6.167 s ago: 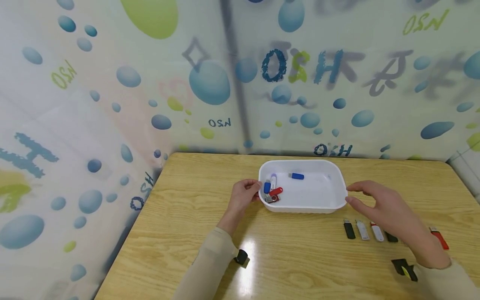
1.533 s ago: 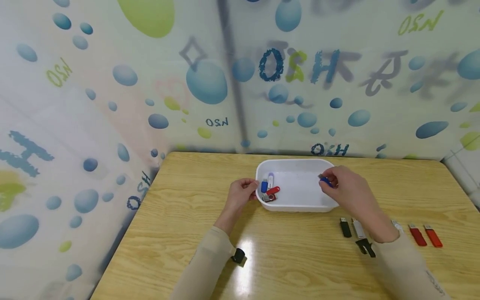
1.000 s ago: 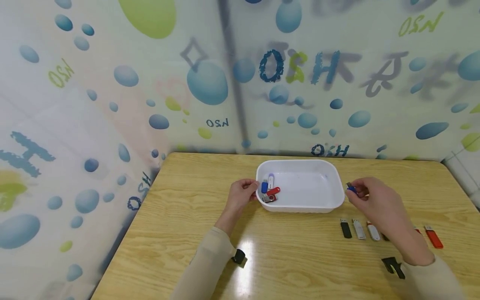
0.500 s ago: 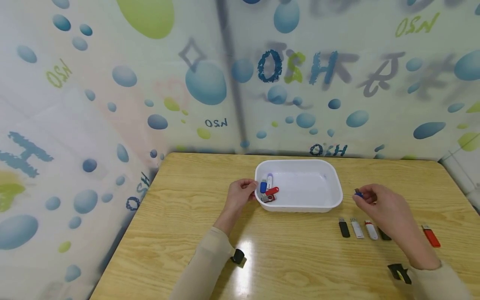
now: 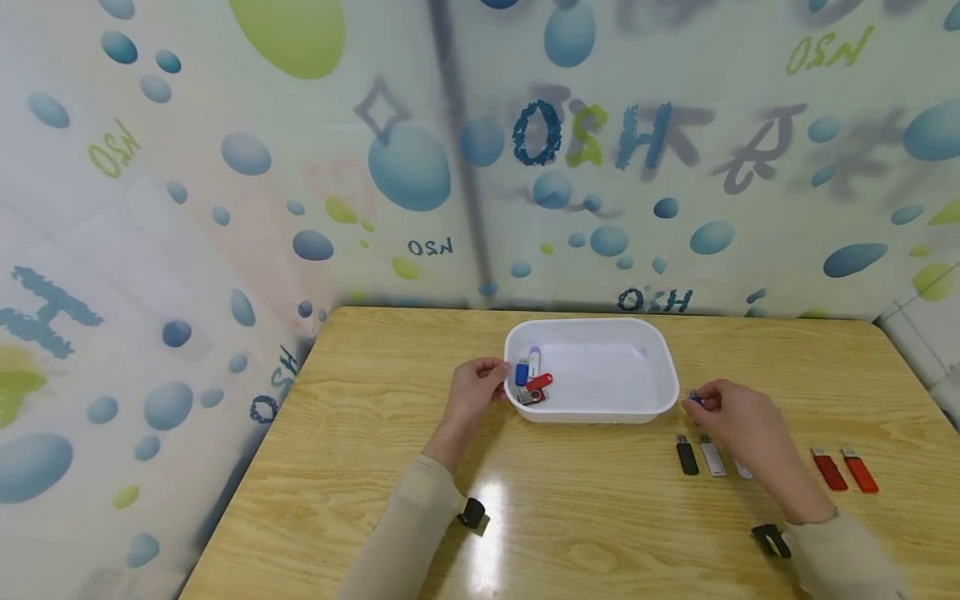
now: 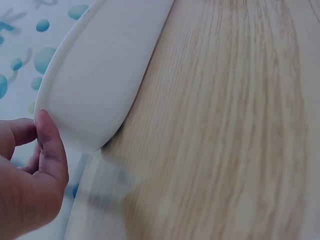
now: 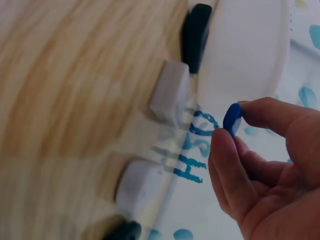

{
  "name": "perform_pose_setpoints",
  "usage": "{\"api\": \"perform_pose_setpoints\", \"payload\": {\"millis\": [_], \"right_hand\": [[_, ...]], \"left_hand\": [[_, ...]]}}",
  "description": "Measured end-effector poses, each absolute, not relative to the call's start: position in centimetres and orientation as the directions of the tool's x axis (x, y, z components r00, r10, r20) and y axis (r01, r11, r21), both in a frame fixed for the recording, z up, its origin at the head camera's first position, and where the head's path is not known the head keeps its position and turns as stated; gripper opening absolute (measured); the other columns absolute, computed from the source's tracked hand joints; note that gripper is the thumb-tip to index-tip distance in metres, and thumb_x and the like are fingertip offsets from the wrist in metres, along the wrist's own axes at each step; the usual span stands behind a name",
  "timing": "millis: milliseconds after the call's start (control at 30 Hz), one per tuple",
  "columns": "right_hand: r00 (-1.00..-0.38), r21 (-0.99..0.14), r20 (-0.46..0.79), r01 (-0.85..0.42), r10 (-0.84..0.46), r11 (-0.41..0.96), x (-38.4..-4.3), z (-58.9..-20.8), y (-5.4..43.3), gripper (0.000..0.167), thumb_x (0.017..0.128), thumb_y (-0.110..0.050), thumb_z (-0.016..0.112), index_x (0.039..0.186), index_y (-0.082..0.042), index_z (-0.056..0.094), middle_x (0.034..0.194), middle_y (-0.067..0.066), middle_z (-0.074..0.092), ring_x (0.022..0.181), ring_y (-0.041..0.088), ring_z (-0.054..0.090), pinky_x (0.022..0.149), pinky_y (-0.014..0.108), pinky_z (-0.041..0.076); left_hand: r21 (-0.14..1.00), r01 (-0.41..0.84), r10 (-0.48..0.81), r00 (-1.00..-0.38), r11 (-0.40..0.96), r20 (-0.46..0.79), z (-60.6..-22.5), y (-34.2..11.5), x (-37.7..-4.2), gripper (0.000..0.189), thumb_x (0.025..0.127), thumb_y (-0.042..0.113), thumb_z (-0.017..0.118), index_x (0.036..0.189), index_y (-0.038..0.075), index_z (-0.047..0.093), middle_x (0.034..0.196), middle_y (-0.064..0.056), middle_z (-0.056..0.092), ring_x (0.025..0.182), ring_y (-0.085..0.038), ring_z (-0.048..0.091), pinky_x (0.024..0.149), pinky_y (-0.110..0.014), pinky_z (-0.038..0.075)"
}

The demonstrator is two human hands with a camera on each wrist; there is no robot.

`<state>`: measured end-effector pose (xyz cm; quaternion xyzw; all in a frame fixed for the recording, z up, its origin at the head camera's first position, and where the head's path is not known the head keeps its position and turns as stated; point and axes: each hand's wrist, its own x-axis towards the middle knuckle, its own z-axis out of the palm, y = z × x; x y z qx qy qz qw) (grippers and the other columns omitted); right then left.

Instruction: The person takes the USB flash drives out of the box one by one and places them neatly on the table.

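Observation:
My left hand (image 5: 474, 393) pinches the left rim of a white plastic tray (image 5: 600, 375), thumb and fingers on either side of the edge. Between the thumb and fingertips of my right hand (image 5: 742, 421) is a small blue USB flash drive (image 7: 232, 119), held above the table just off the tray's right front corner. Inside the tray's left end lie another blue drive (image 5: 522, 372), a white and purple one (image 5: 534, 362), a red one (image 5: 538, 382) and a silver and dark red swivel one (image 5: 533, 397).
In a row right of the tray lie a black drive (image 5: 686, 457), a white one (image 5: 712, 457), another white one (image 7: 140, 187), a dark red one (image 5: 829, 470) and a red one (image 5: 860, 471). My right forearm covers part of the row. A patterned wall covering (image 5: 405, 275) stands behind the table.
The blue drive lay in the tray at first; my right hand has lifted it out over the right rim, and lately moved it slightly left and nearer me. My left hand keeps its grip.

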<state>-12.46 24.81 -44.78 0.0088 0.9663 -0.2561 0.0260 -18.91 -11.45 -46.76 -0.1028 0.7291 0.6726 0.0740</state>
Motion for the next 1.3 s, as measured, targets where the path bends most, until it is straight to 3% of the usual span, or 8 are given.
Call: {"api": "perform_pose_setpoints", "payload": {"millis": [233,500,733,933,1300], "right_hand": [[-0.992,-0.477,-0.126,0.069,0.010,0.876,-13.2,-45.3,24.0,0.037,0.100,-0.025,0.067,0.110,0.011,0.065,0.086,0.013,0.067,0.071,0.023,0.056,0.058,0.033,0.050],[-0.988,-0.453,-0.152,0.052,-0.020,0.890,-13.6,-45.3,23.5,0.035,0.098,-0.024,0.065,0.101,0.010,0.067,0.079,0.010,0.065,0.064,0.020,0.056,0.052,0.031,0.047],[-0.976,-0.426,-0.217,0.078,-0.018,0.901,-13.8,-45.3,23.2,0.028,0.098,-0.023,0.063,0.081,-0.001,0.065,0.067,0.005,0.054,0.059,0.020,0.050,0.050,0.030,0.040],[-0.975,-0.422,-0.218,0.048,-0.050,0.905,-13.9,-45.6,23.3,0.038,0.098,-0.022,0.063,0.063,-0.012,0.054,0.058,0.000,0.046,0.052,0.017,0.045,0.049,0.028,0.035],[-0.975,-0.424,-0.207,0.019,-0.077,0.906,-14.1,-45.5,23.4,0.044,0.098,-0.025,0.062,0.057,-0.017,0.047,0.054,-0.003,0.042,0.050,0.015,0.043,0.049,0.027,0.033]], "left_hand": [[0.965,-0.251,-0.062,-0.967,0.074,-0.247,-46.8,-11.9,-18.9,0.025,0.103,0.014,0.066,0.118,-0.006,0.068,0.099,-0.016,0.070,0.076,-0.014,0.063,0.067,-0.024,0.058],[0.963,-0.257,-0.051,-0.966,0.080,-0.254,-46.6,-12.2,-18.9,0.027,0.103,0.015,0.065,0.120,-0.005,0.067,0.101,-0.017,0.070,0.079,-0.016,0.065,0.070,-0.025,0.059],[0.965,-0.253,-0.040,-0.967,0.072,-0.251,-46.7,-12.3,-19.0,0.027,0.103,0.014,0.065,0.120,-0.006,0.067,0.101,-0.018,0.070,0.079,-0.016,0.064,0.068,-0.023,0.058],[0.964,-0.254,-0.038,-0.967,0.073,-0.252,-46.8,-12.3,-19.0,0.027,0.103,0.015,0.065,0.121,-0.006,0.067,0.101,-0.017,0.069,0.078,-0.016,0.064,0.069,-0.025,0.059],[0.964,-0.253,-0.047,-0.967,0.077,-0.250,-46.8,-12.2,-19.0,0.027,0.103,0.015,0.065,0.119,-0.006,0.067,0.100,-0.018,0.070,0.077,-0.015,0.064,0.068,-0.025,0.058]]}}
